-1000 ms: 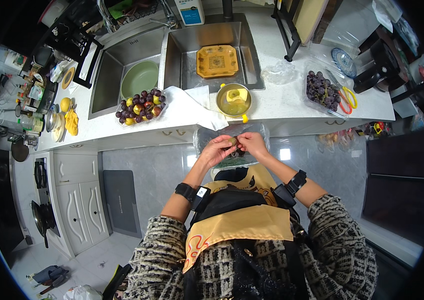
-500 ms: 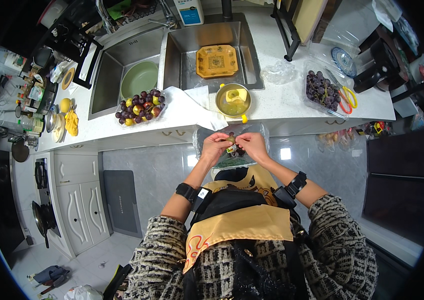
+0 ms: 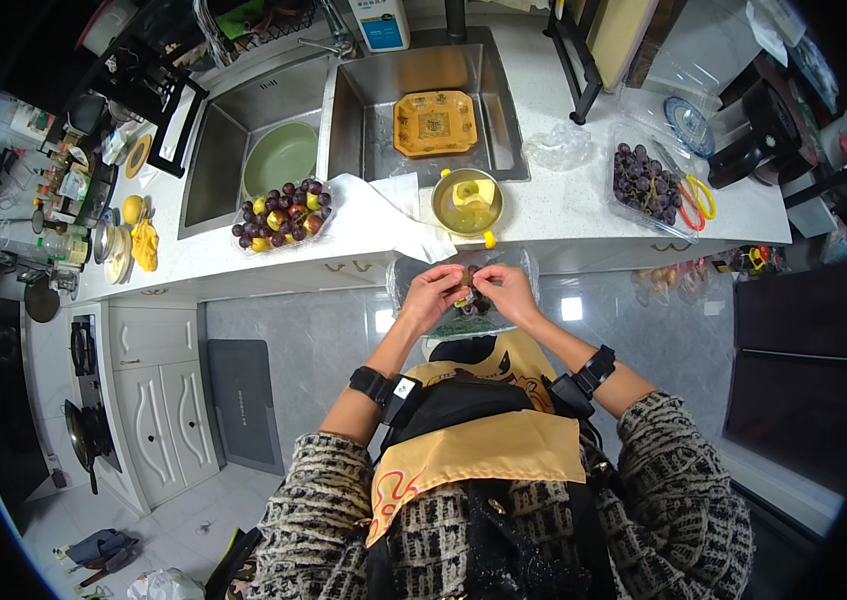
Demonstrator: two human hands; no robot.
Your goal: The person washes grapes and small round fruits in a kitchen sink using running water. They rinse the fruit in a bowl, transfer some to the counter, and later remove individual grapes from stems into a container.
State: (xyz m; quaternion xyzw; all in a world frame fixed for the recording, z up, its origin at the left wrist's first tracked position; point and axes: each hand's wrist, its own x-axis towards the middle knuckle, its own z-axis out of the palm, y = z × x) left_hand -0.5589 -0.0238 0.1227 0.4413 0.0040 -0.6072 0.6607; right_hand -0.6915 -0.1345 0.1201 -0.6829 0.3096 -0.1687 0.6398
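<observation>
Both hands are close together in front of the counter, above a bin lined with a clear plastic bag (image 3: 524, 318). Between the fingertips is a small dark grape (image 3: 468, 278), partly covered by the fingers. My left hand (image 3: 432, 293) pinches it from one side, and my right hand (image 3: 508, 291) closes on it from the other. Dark scraps lie in the bin below. Just beyond, at the counter's front edge, stands a metal bowl with yellow handles (image 3: 438, 205), holding yellowish liquid and a pale yellow chunk.
A clear tray of grapes and yellow-red fruit (image 3: 284, 214) lies left beside a white cloth (image 3: 376, 206). On the right are a box of dark grapes (image 3: 646, 182) and scissors (image 3: 696, 196). The double sink holds a green basin (image 3: 282, 160) and an orange tray (image 3: 435, 123).
The fingers have shifted slightly around the grape, which now looks darker and browner between them. Both arms stay almost in place.
</observation>
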